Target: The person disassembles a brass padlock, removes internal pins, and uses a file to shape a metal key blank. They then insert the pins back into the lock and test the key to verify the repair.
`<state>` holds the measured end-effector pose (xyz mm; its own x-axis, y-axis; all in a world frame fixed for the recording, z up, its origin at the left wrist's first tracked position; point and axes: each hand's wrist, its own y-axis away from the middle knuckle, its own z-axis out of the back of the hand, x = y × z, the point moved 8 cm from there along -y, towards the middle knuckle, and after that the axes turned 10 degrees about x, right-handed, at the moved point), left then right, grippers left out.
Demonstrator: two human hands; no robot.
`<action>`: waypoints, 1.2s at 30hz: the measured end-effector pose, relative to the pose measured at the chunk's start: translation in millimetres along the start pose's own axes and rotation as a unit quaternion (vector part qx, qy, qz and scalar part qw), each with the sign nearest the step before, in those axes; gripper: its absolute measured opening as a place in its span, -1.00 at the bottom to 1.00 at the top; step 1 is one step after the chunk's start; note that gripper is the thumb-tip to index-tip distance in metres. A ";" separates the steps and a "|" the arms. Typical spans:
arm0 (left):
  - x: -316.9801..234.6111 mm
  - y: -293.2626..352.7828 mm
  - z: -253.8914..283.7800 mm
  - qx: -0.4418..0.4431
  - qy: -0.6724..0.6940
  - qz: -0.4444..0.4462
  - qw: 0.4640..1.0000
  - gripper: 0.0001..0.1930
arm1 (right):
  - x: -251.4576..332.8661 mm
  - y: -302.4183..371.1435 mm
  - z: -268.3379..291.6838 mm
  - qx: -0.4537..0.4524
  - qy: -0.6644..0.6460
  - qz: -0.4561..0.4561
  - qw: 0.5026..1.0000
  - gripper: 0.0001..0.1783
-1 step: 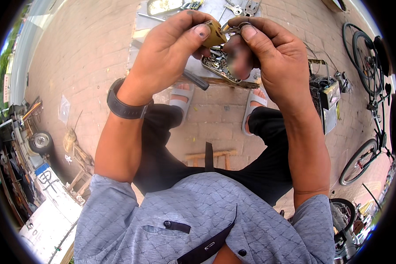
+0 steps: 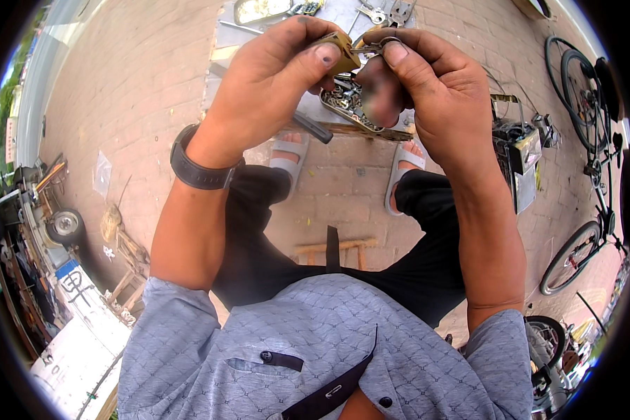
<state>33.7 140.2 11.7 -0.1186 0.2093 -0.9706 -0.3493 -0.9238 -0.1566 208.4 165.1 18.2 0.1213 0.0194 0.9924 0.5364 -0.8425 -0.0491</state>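
Observation:
Above the near edge of a low work table, my left hand (image 2: pixel 276 84) is closed, pinching a brass-coloured padlock body (image 2: pixel 346 59) between thumb and fingers. My right hand (image 2: pixel 441 84) is also closed, its thumb and forefinger gripping a thin metal key (image 2: pixel 364 50) whose tip meets the padlock's right side. How deep the key sits cannot be made out. The lower fingers of my right hand are blurred. Directly below both hands lies a metal tray (image 2: pixel 343 110) heaped with small metal parts, partly covered by the right hand.
A dark bar (image 2: pixel 311 128) juts over the wooden table edge (image 2: pixel 392 134). Farther back are a tray of pale bits (image 2: pixel 261 8) and metal tools (image 2: pixel 401 12). A machine (image 2: pixel 523 150) stands to the right, with a bicycle (image 2: pixel 586 168) beyond. A wooden stool (image 2: pixel 334 252) shows beneath me.
My left thumb has shifted slightly to the right over the padlock, covering more of its face. My right hand and the key stay in place.

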 end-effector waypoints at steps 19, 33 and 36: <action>-1.7 3.5 -7.6 0.043 -0.104 0.015 0.993 -0.69 | 19.6 12.2 3.1 0.027 0.359 0.080 0.930 -0.83; 3.5 7.6 -18.4 0.100 -0.076 0.087 0.988 -0.67 | 24.4 19.3 2.9 0.113 0.419 0.095 0.896 -0.89; 4.0 7.0 -20.1 0.107 -0.076 0.081 0.988 -0.68 | 28.3 21.9 -0.2 0.124 0.448 0.154 0.872 -0.88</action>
<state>49.5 128.1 3.0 -0.3226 0.1245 -0.9383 -0.5013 -0.8633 0.0578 223.3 147.0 45.2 -0.3501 -0.7091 0.6121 0.7710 -0.5892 -0.2416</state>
